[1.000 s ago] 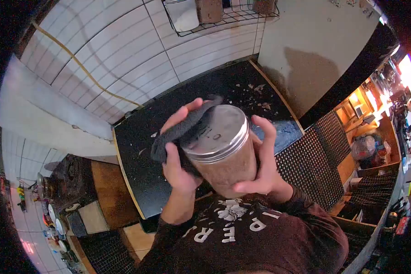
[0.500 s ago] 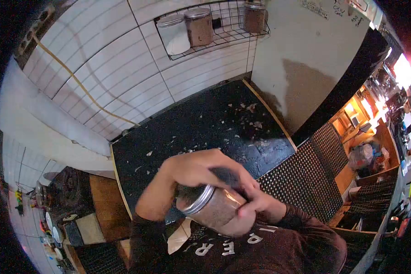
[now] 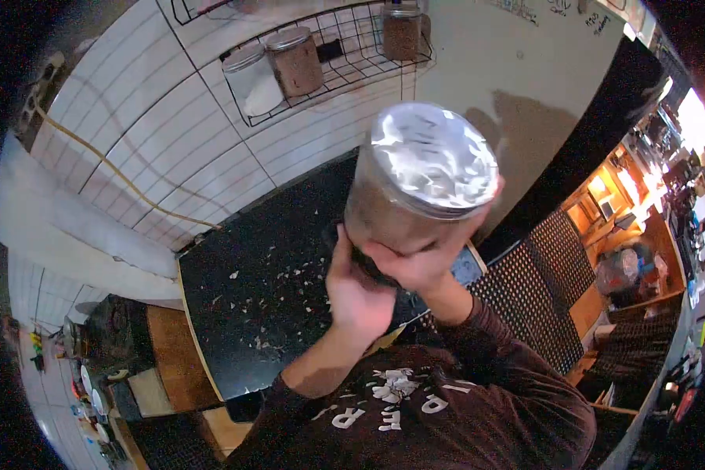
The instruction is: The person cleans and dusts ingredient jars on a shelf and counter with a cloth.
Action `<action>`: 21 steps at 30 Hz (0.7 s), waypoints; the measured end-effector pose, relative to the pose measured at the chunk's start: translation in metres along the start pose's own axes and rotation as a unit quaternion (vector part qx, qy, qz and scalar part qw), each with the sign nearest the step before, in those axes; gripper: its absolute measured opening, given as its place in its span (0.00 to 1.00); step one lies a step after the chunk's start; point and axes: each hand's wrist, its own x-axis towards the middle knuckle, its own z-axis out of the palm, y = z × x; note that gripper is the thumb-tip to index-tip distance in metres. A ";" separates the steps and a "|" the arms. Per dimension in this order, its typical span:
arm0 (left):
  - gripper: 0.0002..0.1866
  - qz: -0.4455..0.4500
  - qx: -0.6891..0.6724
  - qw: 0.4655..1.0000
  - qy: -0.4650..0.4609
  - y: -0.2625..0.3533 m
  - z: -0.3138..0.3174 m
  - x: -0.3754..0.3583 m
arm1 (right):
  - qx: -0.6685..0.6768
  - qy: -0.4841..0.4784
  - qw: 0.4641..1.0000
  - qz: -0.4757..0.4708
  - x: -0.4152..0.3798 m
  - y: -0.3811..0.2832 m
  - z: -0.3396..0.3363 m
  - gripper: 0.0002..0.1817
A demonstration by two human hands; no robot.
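Observation:
A large clear jar with a shiny silver lid is held up in front of me, its lid facing up and toward the camera. Brownish contents show through its wall. My right hand grips the jar's side and lower part. Beneath it, my left hand is closed on a dark cloth pressed against the jar. Part of the cloth is hidden behind the hands.
A wire rack on the tiled wall holds several jars. Pale flakes lie scattered on the black countertop. A pale panel stands behind the jar, and a perforated dark mat lies at the right.
The jar has risen from near my chest and turned, with its lid now toward the camera. My left hand has moved from over the jar to its underside. The view has shifted slightly.

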 end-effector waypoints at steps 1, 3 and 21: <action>0.23 0.008 0.000 1.000 0.001 0.003 0.002 0.005 | 0.019 -0.008 1.000 0.016 0.005 0.011 0.001 0.82; 0.19 -0.045 -0.034 0.998 -0.016 0.012 0.005 0.018 | 0.047 -0.016 0.998 0.026 0.008 0.037 0.004 0.82; 0.28 0.068 0.510 0.743 0.428 -0.097 -0.261 0.023 | 0.057 -0.026 0.995 0.075 0.136 0.240 0.169 0.67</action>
